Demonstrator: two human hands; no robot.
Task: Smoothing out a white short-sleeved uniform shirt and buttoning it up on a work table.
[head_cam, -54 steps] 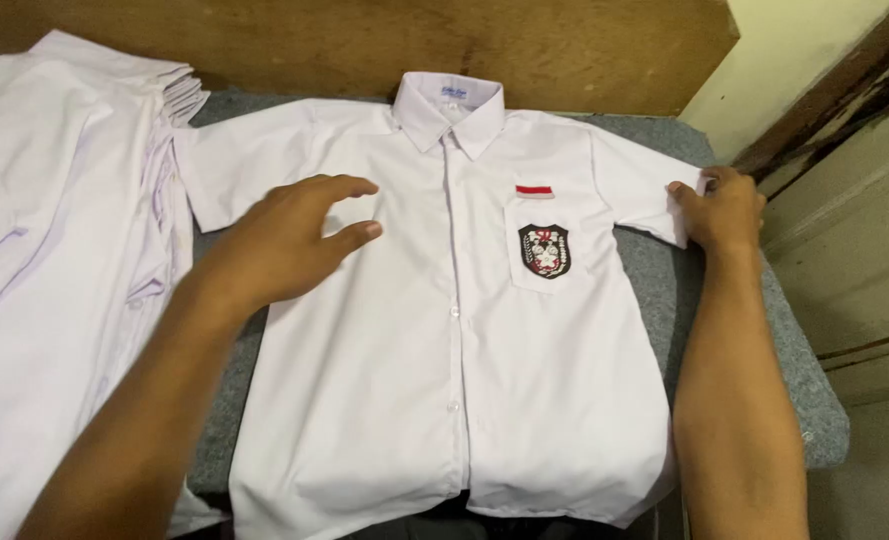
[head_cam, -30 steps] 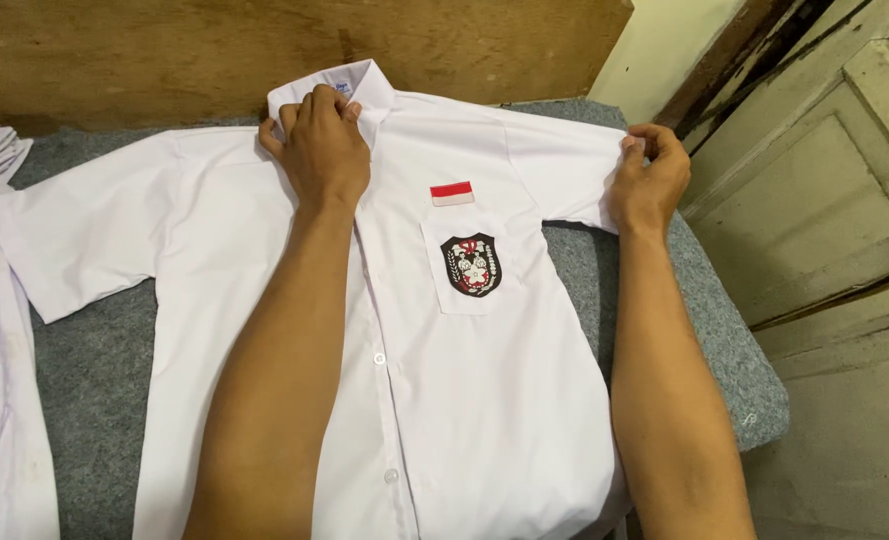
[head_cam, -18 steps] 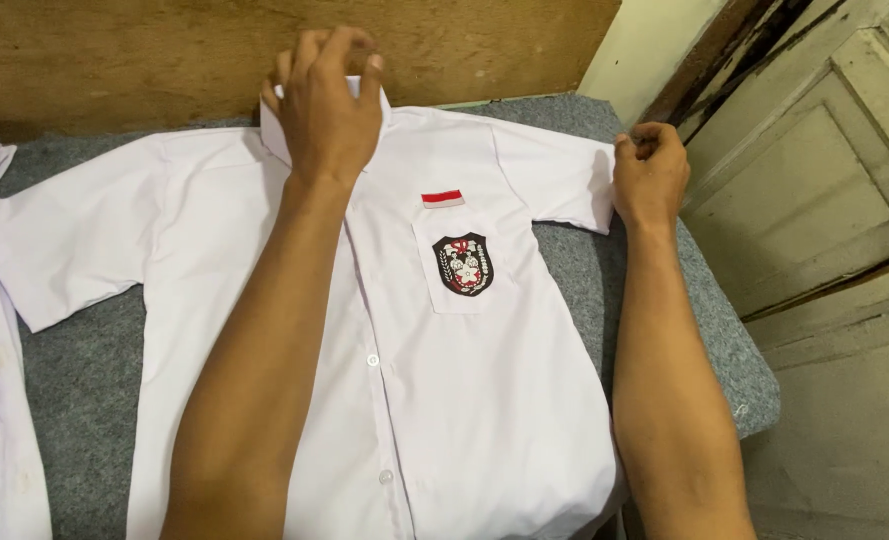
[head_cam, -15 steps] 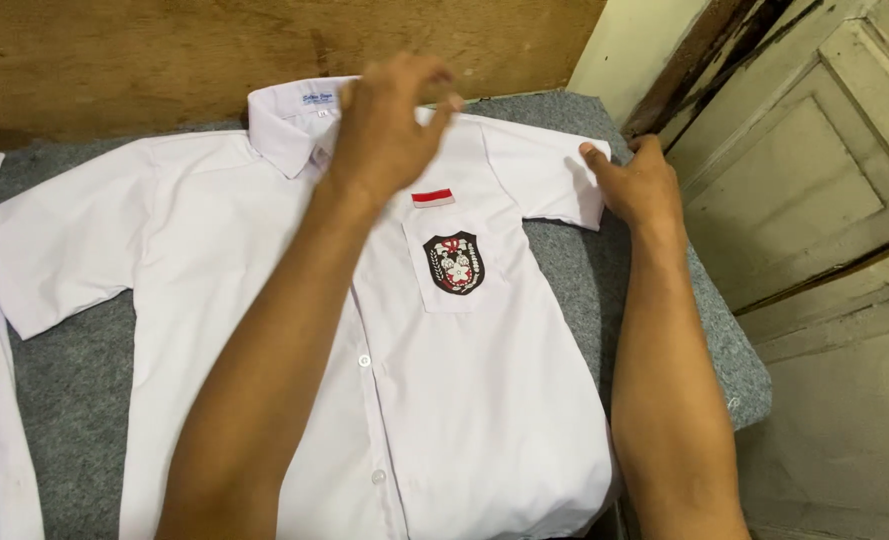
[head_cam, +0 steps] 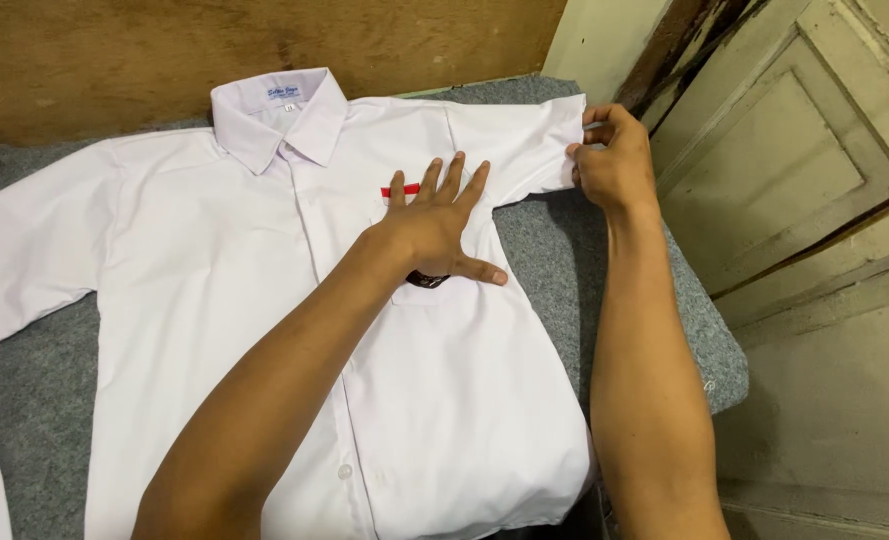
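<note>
Shirt (head_cam: 264, 330) lies buttoned, face up on the grey surface (head_cam: 564, 260); left hand (head_cam: 434, 225) presses its chest, fingers spread, right hand (head_cam: 614, 160) pinches the sleeve hem, seemingly ready to fold inward.

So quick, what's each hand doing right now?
Left hand: open, flat on the white shirt.
Right hand: closed, pinching the shirt's sleeve.

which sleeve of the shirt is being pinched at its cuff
The sleeve on the picture's right: the right hand pinches its hem. The other sleeve lies flat and untouched on the grey pad, while the left hand presses the chest.
</note>
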